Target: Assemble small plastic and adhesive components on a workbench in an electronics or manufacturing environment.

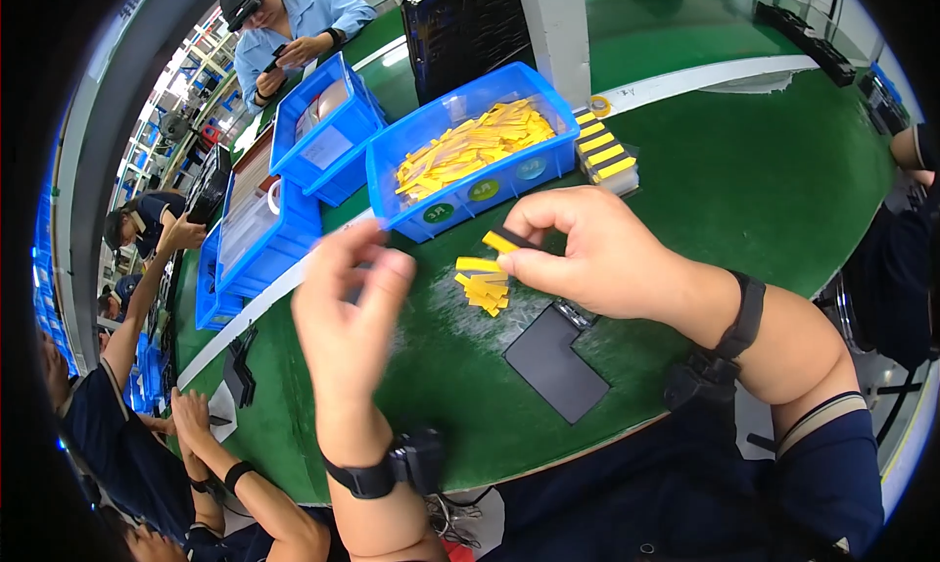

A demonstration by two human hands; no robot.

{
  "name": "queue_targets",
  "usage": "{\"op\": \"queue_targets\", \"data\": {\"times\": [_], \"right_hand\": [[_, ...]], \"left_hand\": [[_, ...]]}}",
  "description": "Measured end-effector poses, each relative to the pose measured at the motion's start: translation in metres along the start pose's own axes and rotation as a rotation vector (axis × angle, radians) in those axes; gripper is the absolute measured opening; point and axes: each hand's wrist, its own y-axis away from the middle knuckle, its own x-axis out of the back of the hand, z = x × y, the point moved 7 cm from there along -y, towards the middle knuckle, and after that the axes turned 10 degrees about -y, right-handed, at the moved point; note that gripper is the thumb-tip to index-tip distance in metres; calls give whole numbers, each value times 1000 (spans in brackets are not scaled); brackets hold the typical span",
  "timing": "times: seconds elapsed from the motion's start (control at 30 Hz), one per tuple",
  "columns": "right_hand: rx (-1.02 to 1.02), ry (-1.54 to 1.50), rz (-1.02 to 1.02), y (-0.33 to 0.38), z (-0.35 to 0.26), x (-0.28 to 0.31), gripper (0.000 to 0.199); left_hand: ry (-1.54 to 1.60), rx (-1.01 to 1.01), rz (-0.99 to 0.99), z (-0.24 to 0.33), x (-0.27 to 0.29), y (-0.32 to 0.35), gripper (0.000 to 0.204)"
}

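Observation:
My right hand (587, 254) pinches a small yellow-and-black strip (504, 242) between thumb and forefinger. Just beneath it, a little pile of loose yellow strips (483, 293) lies on the green table. To the left, a bit blurred, my left hand (348, 312) is raised over the table, its thumb apart from the bent fingers and nothing visible between them. Nearer to me, a dark grey L-shaped flat piece (560, 364) rests on the tabletop, with a small metallic part (576, 314) at its far corner.
Behind my hands stands a blue bin (421, 224) heaped with yellow strips (475, 151). Beside it are a stack of yellow-and-black strips (607, 159) and a tape roll (598, 106). More blue bins (279, 239) and black parts (238, 371) sit leftward. Co-workers sit around the table.

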Motion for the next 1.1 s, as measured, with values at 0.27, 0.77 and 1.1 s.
{"op": "queue_targets", "data": {"times": [0.27, 0.77, 1.1], "right_hand": [[-13, 3, -257, 2, -1, -15, 13], [421, 271, 186, 9, -33, 12, 5], [494, 274, 168, 11, -41, 7, 7]], "left_hand": [[446, 27, -262, 30, -40, 22, 24], [-536, -282, -282, 61, -69, 33, 43], [-393, -322, -434, 84, -76, 58, 49]]}}
